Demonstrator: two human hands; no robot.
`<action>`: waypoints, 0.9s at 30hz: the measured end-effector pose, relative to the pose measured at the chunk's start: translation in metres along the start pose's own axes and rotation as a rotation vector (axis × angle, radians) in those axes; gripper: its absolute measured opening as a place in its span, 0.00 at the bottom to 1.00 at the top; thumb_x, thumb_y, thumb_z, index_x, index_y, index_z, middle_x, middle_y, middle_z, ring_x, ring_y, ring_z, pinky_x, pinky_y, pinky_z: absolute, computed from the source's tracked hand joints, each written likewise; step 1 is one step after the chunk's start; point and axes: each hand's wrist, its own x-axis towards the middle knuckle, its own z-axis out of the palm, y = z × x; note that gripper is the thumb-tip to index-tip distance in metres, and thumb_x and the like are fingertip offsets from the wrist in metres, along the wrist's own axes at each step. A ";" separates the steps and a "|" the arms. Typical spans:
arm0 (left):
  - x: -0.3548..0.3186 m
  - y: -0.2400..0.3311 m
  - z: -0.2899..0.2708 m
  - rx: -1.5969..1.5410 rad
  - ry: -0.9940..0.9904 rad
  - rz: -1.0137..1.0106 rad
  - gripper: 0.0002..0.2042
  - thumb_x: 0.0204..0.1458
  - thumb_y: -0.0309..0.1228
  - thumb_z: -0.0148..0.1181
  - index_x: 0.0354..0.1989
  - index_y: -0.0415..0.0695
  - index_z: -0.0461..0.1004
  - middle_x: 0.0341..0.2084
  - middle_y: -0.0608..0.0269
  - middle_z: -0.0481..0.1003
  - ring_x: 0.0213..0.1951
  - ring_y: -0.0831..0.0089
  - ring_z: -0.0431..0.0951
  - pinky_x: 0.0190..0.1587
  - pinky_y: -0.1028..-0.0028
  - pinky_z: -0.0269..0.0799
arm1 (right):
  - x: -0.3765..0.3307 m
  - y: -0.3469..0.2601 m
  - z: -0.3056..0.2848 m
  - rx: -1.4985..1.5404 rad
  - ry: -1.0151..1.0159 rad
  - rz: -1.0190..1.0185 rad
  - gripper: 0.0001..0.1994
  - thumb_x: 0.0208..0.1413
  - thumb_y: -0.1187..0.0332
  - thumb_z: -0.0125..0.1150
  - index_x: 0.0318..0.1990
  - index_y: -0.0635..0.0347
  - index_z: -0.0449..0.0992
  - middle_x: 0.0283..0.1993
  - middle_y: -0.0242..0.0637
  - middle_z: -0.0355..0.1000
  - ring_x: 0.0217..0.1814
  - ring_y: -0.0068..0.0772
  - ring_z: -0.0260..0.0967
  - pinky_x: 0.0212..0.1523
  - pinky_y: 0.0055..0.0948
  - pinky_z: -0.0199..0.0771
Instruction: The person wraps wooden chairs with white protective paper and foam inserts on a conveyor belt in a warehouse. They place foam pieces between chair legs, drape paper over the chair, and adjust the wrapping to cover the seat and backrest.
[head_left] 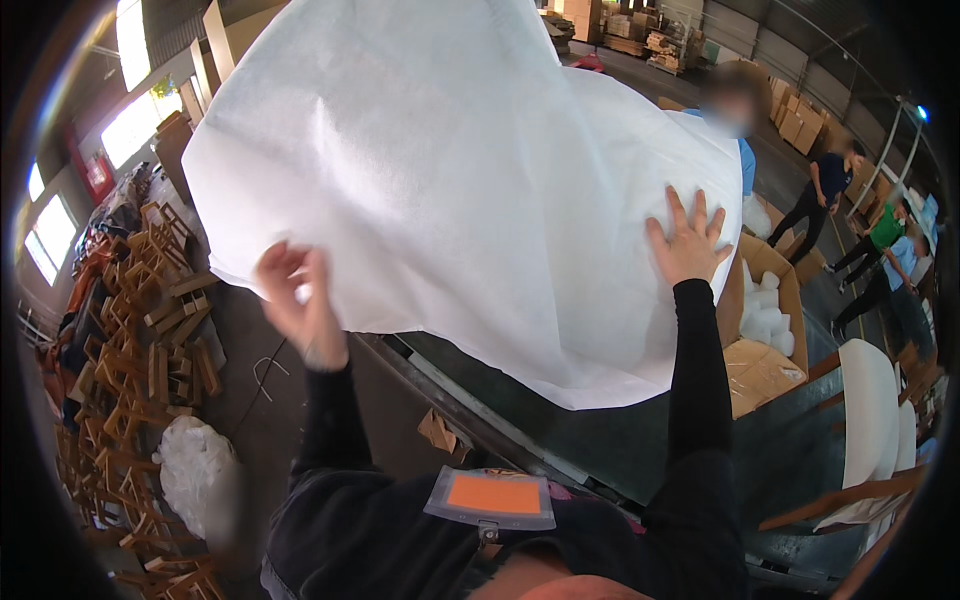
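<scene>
A large white sheet [440, 190], thin and creased, spreads out before me and hides most of what lies under it. Near its right edge my right hand [688, 245] lies flat on the sheet with fingers spread. My left hand [295, 300] is raised at the sheet's lower left edge, its fingers loosely curled and somewhat blurred. No object shows in the left hand; whether its fingertips touch the sheet is unclear. Below the sheet's near edge, part of a dark green work surface [620, 440] shows.
On the right stands an open cardboard box [757, 375] with white rolls [768, 315], near a chair with a white back [868, 415]. Wooden frames [135, 380] pile up at left beside a clear plastic bundle [195, 470]. A person in blue [746, 165] stands behind the sheet; others stand farther right.
</scene>
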 end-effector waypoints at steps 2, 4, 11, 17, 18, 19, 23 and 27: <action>0.013 -0.056 0.025 0.097 0.057 -0.145 0.40 0.54 0.48 0.67 0.65 0.33 0.57 0.54 0.50 0.66 0.55 0.63 0.68 0.55 0.59 0.67 | 0.000 -0.004 0.001 0.036 0.012 -0.028 0.33 0.56 0.38 0.52 0.71 0.20 0.57 0.81 0.33 0.40 0.82 0.58 0.27 0.67 0.82 0.30; 0.030 -0.079 0.053 0.173 0.076 -0.102 0.37 0.54 0.47 0.68 0.61 0.31 0.61 0.53 0.48 0.68 0.54 0.63 0.70 0.54 0.62 0.69 | -0.003 0.002 0.002 0.034 0.018 -0.024 0.34 0.55 0.38 0.52 0.71 0.19 0.57 0.81 0.33 0.39 0.82 0.58 0.27 0.67 0.82 0.29; 0.107 -0.100 0.093 -0.173 0.274 0.080 0.19 0.53 0.28 0.69 0.48 0.29 0.71 0.48 0.48 0.77 0.46 0.66 0.77 0.51 0.66 0.74 | -0.003 -0.002 0.013 0.052 0.092 -0.041 0.34 0.56 0.34 0.48 0.71 0.21 0.58 0.80 0.36 0.41 0.82 0.59 0.26 0.66 0.83 0.28; 0.125 -0.110 0.094 -0.241 0.212 -0.081 0.21 0.53 0.29 0.69 0.52 0.30 0.71 0.49 0.51 0.77 0.46 0.67 0.77 0.50 0.67 0.75 | 0.003 0.003 0.015 0.152 0.165 -0.056 0.35 0.55 0.35 0.48 0.70 0.28 0.61 0.79 0.40 0.43 0.81 0.62 0.28 0.65 0.85 0.28; 0.127 -0.109 0.095 -0.273 0.191 -0.058 0.22 0.54 0.30 0.69 0.52 0.31 0.70 0.49 0.51 0.77 0.46 0.67 0.77 0.50 0.66 0.75 | 0.003 0.003 0.012 0.173 0.151 -0.060 0.34 0.55 0.36 0.50 0.70 0.29 0.61 0.79 0.42 0.45 0.80 0.64 0.31 0.65 0.84 0.29; 0.114 -0.103 0.115 -0.276 0.166 -0.085 0.23 0.54 0.31 0.69 0.53 0.32 0.69 0.50 0.51 0.76 0.46 0.66 0.77 0.50 0.66 0.76 | 0.003 0.013 0.012 0.197 0.164 -0.044 0.35 0.55 0.37 0.51 0.70 0.31 0.61 0.78 0.45 0.45 0.80 0.65 0.32 0.65 0.84 0.30; 0.105 -0.079 0.124 -0.213 0.164 -0.088 0.26 0.54 0.35 0.69 0.56 0.33 0.67 0.53 0.50 0.74 0.48 0.65 0.76 0.51 0.65 0.75 | -0.007 0.029 0.005 0.395 0.299 -0.037 0.36 0.55 0.41 0.54 0.71 0.37 0.61 0.76 0.53 0.46 0.78 0.70 0.35 0.67 0.81 0.33; 0.111 -0.086 0.100 -0.202 0.191 -0.052 0.26 0.54 0.35 0.70 0.55 0.33 0.67 0.52 0.50 0.75 0.48 0.65 0.76 0.50 0.65 0.75 | -0.050 0.023 0.002 0.225 0.053 0.039 0.36 0.56 0.42 0.54 0.72 0.36 0.58 0.78 0.52 0.41 0.77 0.74 0.33 0.66 0.80 0.38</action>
